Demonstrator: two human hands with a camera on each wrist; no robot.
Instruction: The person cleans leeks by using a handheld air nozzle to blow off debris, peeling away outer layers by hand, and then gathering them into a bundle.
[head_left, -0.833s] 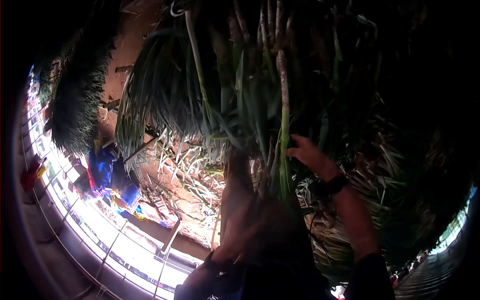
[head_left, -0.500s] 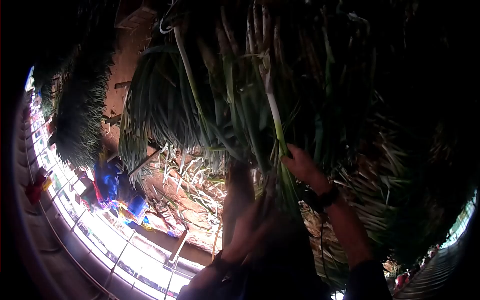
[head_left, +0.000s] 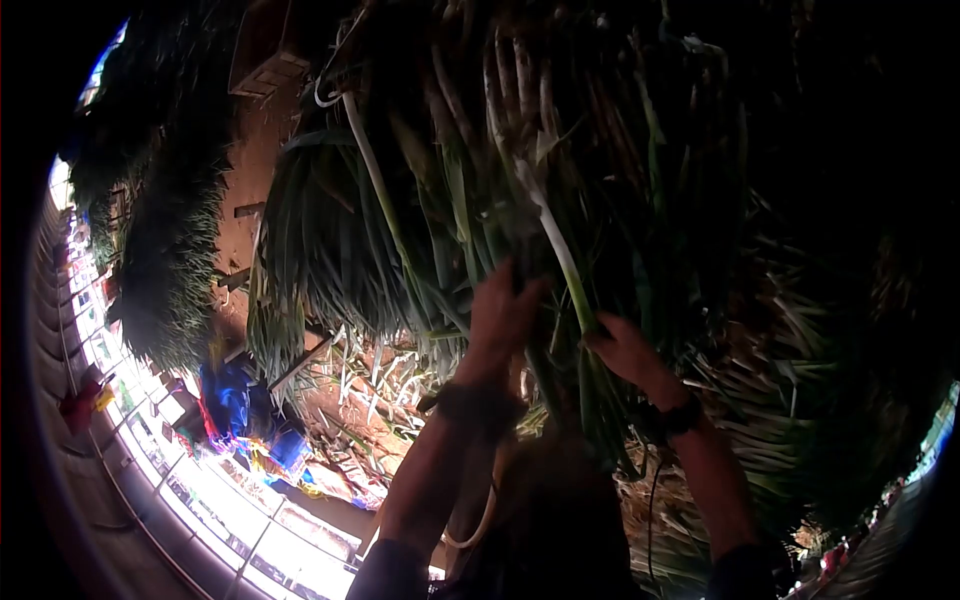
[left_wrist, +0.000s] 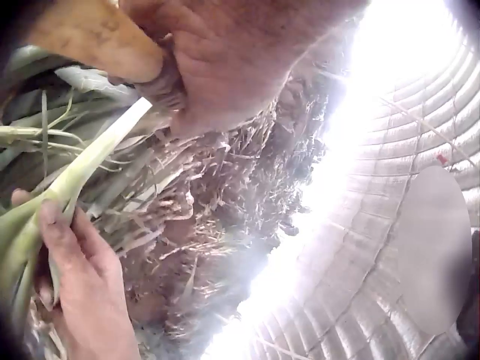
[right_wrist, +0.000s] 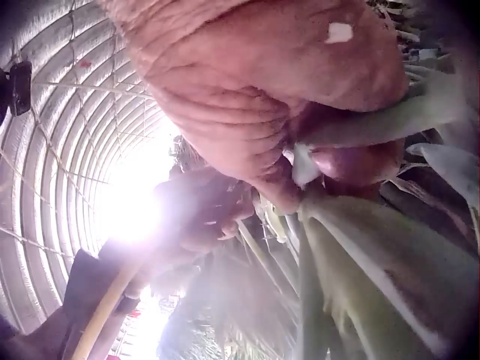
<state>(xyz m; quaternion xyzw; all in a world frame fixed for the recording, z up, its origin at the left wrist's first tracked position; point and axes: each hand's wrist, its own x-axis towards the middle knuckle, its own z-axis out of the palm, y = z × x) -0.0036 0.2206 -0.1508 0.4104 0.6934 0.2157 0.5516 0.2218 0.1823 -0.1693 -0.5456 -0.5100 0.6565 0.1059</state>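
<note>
My right hand (head_left: 630, 355) grips a long green onion (head_left: 555, 235) where its white shaft turns green. The shaft slants up and away, and the leaves hang below the hand. In the left wrist view the fingers and thumb (left_wrist: 67, 232) of that hand close round the stalk. My left hand (head_left: 502, 320) is raised just left of the shaft, pointing forward. Its fingers bend inward in the left wrist view, and I cannot tell whether they pinch anything. Broad green leaves (right_wrist: 360, 277) spread below my right hand in the right wrist view.
Bundled green onions (head_left: 320, 230) lie piled ahead, and another long row (head_left: 170, 270) runs along the left. Leaf trimmings (head_left: 365, 400) litter the soil. A brown box (head_left: 268, 50), blue bags (head_left: 228, 400) and a heap of pale stalks (head_left: 760, 410) surround the spot.
My left hand has risen from low near my body to beside the shaft. My right hand has moved slightly right and down with the onion, whose shaft shows whiter than at first.
</note>
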